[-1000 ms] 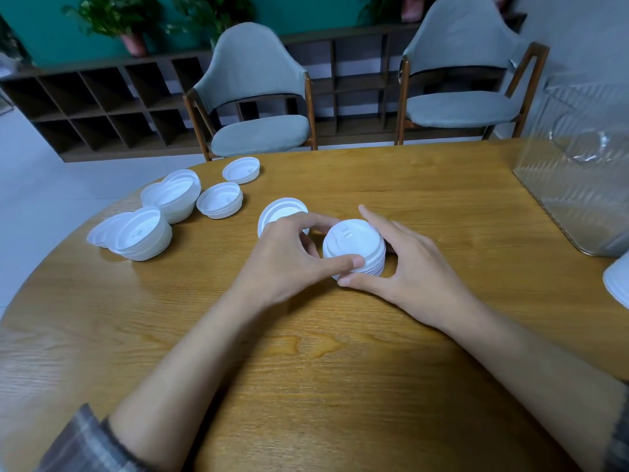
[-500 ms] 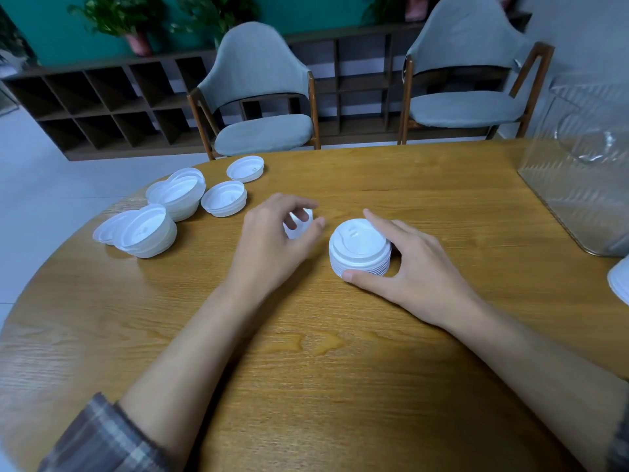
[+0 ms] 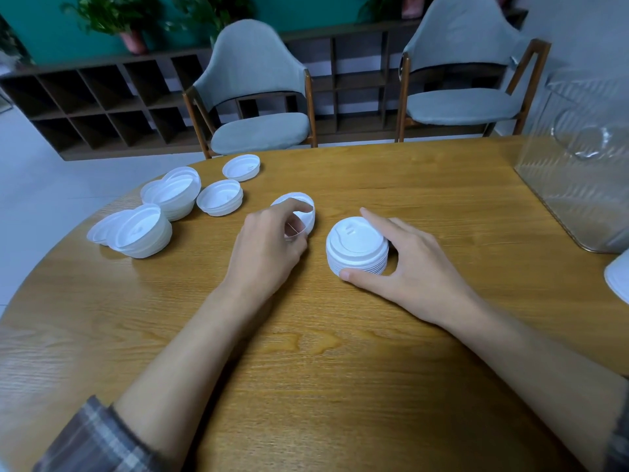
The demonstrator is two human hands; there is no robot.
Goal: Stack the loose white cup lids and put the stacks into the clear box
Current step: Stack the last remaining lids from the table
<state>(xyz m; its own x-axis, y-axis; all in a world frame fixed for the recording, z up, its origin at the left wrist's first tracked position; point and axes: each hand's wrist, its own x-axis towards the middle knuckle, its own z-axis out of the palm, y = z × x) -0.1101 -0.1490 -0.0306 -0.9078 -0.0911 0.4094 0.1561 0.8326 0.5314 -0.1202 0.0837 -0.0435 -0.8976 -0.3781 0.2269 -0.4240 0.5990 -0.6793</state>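
A stack of white cup lids stands at the table's middle. My right hand curls round it, thumb at the near side and fingers behind. Just to its left a single loose white lid is tilted up, and my left hand pinches it between thumb and curled fingers. More loose lids lie at the far left: a nested pile, another pile, a short stack and a single lid. The clear box stands at the right edge.
The round wooden table drops off at the left and far sides. Two grey chairs stand behind it, before a low dark shelf. Part of a white lid shows at the right frame edge.
My left hand left the stack, moved left and took hold of the loose lid beside it, tilting it up. My right hand stayed on the stack.
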